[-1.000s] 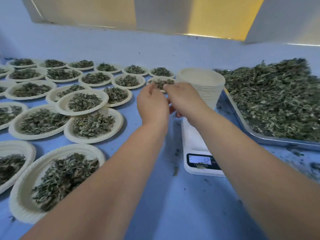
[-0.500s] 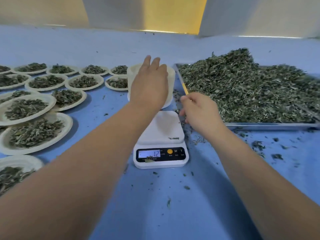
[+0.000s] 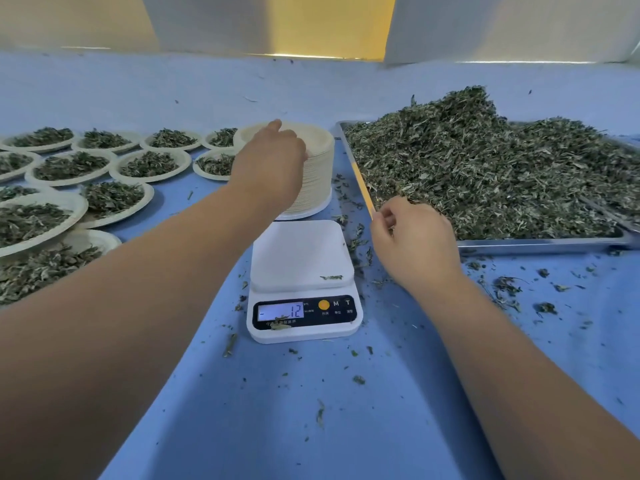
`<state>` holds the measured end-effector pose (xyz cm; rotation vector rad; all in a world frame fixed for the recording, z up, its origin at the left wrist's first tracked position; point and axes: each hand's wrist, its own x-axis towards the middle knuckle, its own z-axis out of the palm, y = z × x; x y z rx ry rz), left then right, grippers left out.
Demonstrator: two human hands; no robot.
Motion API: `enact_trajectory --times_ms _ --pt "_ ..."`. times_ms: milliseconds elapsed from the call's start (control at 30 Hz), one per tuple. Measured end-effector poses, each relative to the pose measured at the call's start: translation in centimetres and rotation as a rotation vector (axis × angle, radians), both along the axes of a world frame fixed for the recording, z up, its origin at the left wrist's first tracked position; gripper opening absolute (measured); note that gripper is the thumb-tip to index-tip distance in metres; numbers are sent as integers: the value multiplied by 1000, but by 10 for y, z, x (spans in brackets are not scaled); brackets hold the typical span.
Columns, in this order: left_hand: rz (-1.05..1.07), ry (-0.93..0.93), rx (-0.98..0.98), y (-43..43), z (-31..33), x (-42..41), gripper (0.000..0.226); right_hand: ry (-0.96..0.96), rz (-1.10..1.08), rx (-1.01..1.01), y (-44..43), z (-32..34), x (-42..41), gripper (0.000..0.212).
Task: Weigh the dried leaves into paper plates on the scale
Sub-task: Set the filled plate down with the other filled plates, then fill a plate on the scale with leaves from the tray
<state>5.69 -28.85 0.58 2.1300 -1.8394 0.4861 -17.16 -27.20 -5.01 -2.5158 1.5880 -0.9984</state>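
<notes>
Blue cloth covered the table [image 3: 381, 410]. Fingers [image 3: 277, 125] of the left hand [image 3: 268, 164] curled over the rim of the stack of paper plates [image 3: 318, 147], likely to peel one thin disc for the plateless white scale [image 3: 301, 258] just in front; fingers [image 3: 388, 216] of the right hand [image 3: 412, 237] hung loosely bent at the metal tray [image 3: 519, 241], any pinch hidden. Dried leaves [image 3: 485, 168] lay heaped, wiry and brittle, in that tray and portioned on filled plates [image 3: 149, 164] leftward.

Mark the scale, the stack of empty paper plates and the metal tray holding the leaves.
scale [image 3: 301, 254]: head view, bare white weighing platform.
stack of empty paper plates [image 3: 320, 174]: head view, stacked rims, right side.
metal tray [image 3: 540, 244]: head view, front rim.
</notes>
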Motion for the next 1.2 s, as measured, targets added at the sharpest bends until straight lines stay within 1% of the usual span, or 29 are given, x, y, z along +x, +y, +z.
enact_trajectory --times_ms 100,233,400,533,700,833,867,967,1200 --pt "-3 27 12 1 5 -1 25 -15 7 -16 -1 -2 0 26" --pt "7 106 35 5 12 -4 27 -40 13 -17 -2 -4 0 25" --pt "-5 175 -4 2 16 0 31 -45 22 13 -3 -6 0 25" --pt "-3 219 1 0 20 3 29 -58 20 18 -3 -7 0 24" --pt "5 168 8 3 25 -2 23 -69 13 37 -4 -8 0 24" --pt "15 73 32 3 27 -5 16 -73 16 44 -4 -8 0 24" --pt "28 35 43 4 27 -7 17 -72 16 47 -3 -8 0 24" --pt "37 -64 69 5 30 -13 31 -66 15 52 -4 -7 0 23" --pt "-19 -151 42 2 34 -15 35 -68 16 33 -4 -7 1 23"
